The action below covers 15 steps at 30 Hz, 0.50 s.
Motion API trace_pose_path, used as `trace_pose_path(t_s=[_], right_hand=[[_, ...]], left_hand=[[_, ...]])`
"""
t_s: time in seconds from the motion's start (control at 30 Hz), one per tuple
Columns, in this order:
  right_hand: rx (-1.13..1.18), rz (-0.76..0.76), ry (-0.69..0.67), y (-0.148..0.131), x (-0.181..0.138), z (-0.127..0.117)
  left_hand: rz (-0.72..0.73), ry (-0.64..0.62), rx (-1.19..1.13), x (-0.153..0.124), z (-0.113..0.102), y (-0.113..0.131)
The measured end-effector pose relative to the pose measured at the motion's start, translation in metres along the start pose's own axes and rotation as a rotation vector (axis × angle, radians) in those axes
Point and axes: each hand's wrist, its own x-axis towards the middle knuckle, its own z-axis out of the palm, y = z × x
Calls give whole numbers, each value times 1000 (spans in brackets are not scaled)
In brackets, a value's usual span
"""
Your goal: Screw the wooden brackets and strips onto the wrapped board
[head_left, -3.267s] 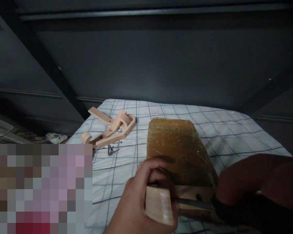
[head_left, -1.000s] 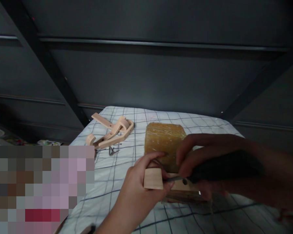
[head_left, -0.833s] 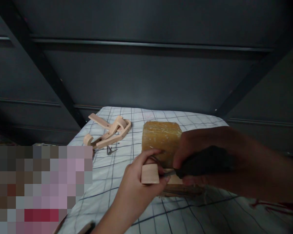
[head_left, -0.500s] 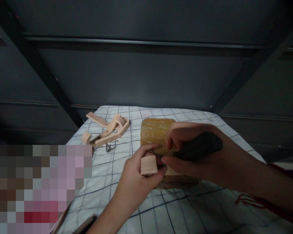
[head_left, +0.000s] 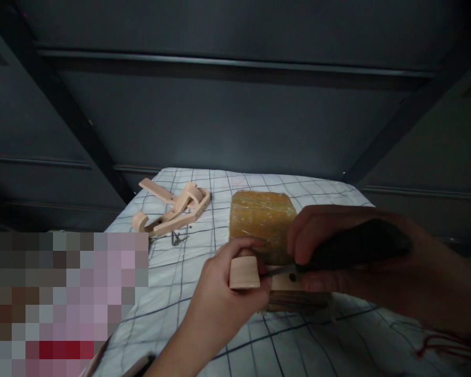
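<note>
My left hand (head_left: 230, 298) is closed around a pale wooden piece (head_left: 245, 272), whose squared end faces me. A flat part of the same pale wood, with a dark hole in it, lies to the right over the wrapped block (head_left: 261, 212). In my right hand (head_left: 322, 235) is a black-handled screwdriver (head_left: 357, 245). Its thin metal shaft points left and reaches the wooden piece beside my left fingers. Those fingers hide the tip.
Several pale wooden hook-shaped pieces (head_left: 180, 207) lie together at the back left. Small dark screws (head_left: 176, 238) are scattered in front of them. A checked cloth (head_left: 204, 256) covers the surface, and a dark panelled wall (head_left: 235, 115) rises behind it.
My right hand has moved right with the screwdriver, baring its shaft and the hole in the wood. My left hand keeps its grip on the wooden piece.
</note>
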Motion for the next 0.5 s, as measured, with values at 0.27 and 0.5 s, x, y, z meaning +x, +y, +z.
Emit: trace_pose_path(t_s=[0.27, 0.5], right_hand=[[72, 29, -44, 10, -1, -5], [72, -48, -28, 6, -2, 1]], left_hand=[[8, -15, 11, 1, -1, -4], [-31, -16, -27, 1, -2, 1]])
